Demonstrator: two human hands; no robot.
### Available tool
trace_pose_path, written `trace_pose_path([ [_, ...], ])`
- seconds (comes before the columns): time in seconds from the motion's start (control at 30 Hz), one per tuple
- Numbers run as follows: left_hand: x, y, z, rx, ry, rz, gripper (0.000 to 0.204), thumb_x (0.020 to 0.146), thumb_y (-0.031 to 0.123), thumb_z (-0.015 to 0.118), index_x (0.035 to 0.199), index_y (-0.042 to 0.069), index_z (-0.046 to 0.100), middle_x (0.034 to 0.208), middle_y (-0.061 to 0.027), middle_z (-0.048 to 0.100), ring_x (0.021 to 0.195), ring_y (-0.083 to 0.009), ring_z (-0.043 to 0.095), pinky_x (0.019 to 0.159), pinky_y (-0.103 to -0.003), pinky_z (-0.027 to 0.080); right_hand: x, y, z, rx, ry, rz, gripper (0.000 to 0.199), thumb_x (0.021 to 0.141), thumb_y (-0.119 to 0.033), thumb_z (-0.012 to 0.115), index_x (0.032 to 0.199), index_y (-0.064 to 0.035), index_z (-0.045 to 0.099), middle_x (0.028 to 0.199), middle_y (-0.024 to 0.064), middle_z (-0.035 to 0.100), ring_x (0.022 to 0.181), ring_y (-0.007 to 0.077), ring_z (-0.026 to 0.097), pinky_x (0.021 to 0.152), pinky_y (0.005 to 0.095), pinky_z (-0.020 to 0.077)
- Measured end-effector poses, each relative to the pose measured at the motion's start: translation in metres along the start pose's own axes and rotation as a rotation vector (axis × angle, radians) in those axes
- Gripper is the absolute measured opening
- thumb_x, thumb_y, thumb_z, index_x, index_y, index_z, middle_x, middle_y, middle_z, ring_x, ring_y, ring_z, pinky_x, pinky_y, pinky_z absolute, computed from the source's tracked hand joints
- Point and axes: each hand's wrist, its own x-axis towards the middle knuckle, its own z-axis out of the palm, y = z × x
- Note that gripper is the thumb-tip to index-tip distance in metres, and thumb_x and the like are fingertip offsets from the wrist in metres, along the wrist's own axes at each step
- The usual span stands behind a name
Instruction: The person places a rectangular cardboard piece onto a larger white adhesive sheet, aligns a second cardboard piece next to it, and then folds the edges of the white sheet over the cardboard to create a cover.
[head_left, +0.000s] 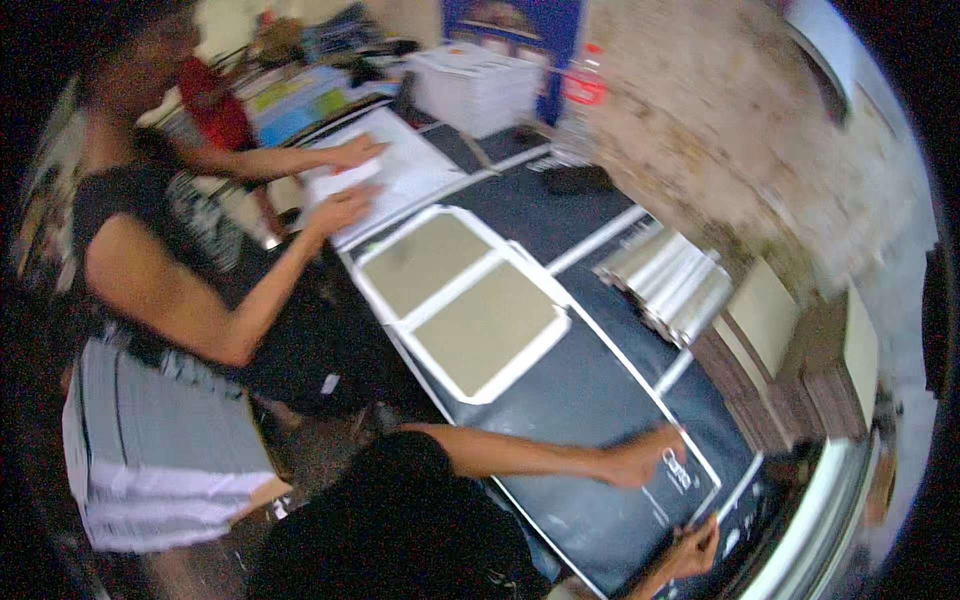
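Observation:
My left hand point(648, 456) is over the near right part of a dark sheet with white border lines point(580, 430); blur hides what its fingers do. Closer to me, my right hand point(692, 550) is at the sheet's right end, fingers curled in, with what they may hold too blurred to name. Farther along the table lies a white-edged cover piece with trimmed corners point(470, 402). On it are two flat grey-beige boards, a smaller one point(425, 262) and a larger one point(485, 325), with a white strip between them.
To the left, a co-worker in a black sleeveless top point(150, 220) has both hands over a white sheet point(420, 165). Stacked boards point(745, 370) and a pile of shiny silvery pieces point(670, 285) stand right. Behind are a bottle point(578, 110) and a white stack point(475, 90); paper piles point(160, 440) stand lower left.

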Motion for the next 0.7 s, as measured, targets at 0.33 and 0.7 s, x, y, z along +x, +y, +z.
trace_pose_path([
  [0.33, 0.045, 0.010, 0.221, -0.010, 0.303, -0.235, 0.060, 0.111, 0.025, 0.037, 0.161, 0.003, 0.014, 0.171, -0.0169, 0.000, 0.158, -0.0331, 0.001, 0.127, -0.039, 0.014, 0.030, 0.027, 0.023, -0.066, -0.209, -0.383, 0.030, 0.100, -0.021, 0.060, 0.108, 0.0055, 0.072, 0.115, 0.0221, 0.071, 0.109, 0.0339, 0.067, 0.096, 0.0422, 0.0521],
  [0.7, 0.051, 0.001, 0.105, -0.181, 0.236, -0.066, 0.033, 0.095, 0.016, 0.053, 0.122, 0.006, 0.039, 0.126, -0.0127, 0.033, 0.112, -0.0247, 0.031, 0.094, -0.037, 0.033, 0.011, -0.020, 0.054, -0.084, -0.431, -0.535, 0.023, 0.094, -0.011, 0.065, 0.105, 0.0078, 0.072, 0.118, 0.0234, 0.070, 0.107, 0.0353, 0.068, 0.094, 0.0438, 0.0536],
])
